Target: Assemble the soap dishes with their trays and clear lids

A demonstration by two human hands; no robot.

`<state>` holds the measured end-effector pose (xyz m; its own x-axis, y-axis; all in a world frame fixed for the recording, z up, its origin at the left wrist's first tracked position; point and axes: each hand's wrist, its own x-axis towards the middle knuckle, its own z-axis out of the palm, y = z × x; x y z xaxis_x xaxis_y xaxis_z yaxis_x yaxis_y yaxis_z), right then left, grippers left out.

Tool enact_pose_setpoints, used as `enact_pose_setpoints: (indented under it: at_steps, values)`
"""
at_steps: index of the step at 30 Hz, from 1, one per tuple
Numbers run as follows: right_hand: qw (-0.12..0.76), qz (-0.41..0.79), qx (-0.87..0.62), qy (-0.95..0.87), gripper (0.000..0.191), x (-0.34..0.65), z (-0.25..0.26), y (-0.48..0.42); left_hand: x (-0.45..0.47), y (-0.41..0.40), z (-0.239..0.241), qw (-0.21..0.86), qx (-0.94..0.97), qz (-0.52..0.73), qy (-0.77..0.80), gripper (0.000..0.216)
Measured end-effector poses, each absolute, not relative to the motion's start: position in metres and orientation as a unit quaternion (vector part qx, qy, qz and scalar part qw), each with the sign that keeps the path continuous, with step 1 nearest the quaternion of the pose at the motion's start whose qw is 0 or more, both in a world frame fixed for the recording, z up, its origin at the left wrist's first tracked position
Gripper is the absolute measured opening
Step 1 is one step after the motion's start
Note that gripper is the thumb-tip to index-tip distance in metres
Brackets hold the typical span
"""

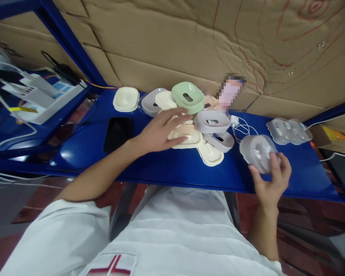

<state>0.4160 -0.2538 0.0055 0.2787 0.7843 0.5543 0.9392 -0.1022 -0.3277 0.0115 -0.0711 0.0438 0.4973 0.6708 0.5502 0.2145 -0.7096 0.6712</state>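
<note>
A pile of plastic dishes that look like soap dishes lies at mid-table. On top is a green dish [189, 96] with an oval slot; a grey dish [212, 122] and a cream dish [209, 154] are lower in the heap. My left hand [163, 130] reaches over the pile's left side, fingers apart, near a cream dish [188, 138]; whether it touches one I cannot tell. On the right, my right hand [271, 178] has thumb and fingers around the near edge of a translucent greyish dish [257, 151], at or just above the tabletop.
A black phone [117, 133] lies left of the pile, below a separate cream dish [126, 99]. Translucent dishes [289, 130] sit at the back right. A white cable [244, 124] and a propped, blurred-out phone [230, 92] are behind. Power strips [46, 96] stand far left.
</note>
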Motion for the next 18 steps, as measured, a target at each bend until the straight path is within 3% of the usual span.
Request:
enact_pose_setpoints:
  at_steps: [2, 4, 6, 9, 12, 16, 18]
  values:
    - [0.289, -0.088, -0.689, -0.658, 0.086, 0.383, 0.024, -0.233, 0.024, -0.085, 0.038, 0.35, 0.822, 0.41, 0.183, 0.122]
    - [0.246, -0.049, -0.63, -0.735, 0.08, 0.351, 0.046, -0.205, 0.031, -0.093, 0.034, 0.4, 0.81, 0.41, 0.131, 0.15]
    - [0.218, -0.021, -0.542, -0.811, 0.07, 0.321, 0.067, -0.171, 0.033, -0.095, 0.035, 0.398, 0.788, 0.447, 0.146, 0.145]
    - [0.224, -0.002, -0.449, -0.865, 0.07, 0.282, 0.099, -0.123, 0.026, -0.088, 0.046, 0.341, 0.74, 0.538, 0.215, 0.111]
    - [0.259, 0.043, -0.416, -0.871, 0.068, 0.253, 0.124, -0.087, 0.014, -0.074, 0.056, 0.321, 0.696, 0.597, 0.235, 0.093]
    - [0.351, 0.136, -0.423, -0.824, 0.06, 0.243, 0.133, -0.044, -0.006, -0.046, 0.047, 0.299, 0.679, 0.624, 0.245, 0.098]
    - [0.415, 0.109, -0.447, -0.785, 0.059, 0.253, 0.124, -0.017, -0.018, -0.03, 0.035, 0.292, 0.669, 0.636, 0.249, 0.105]
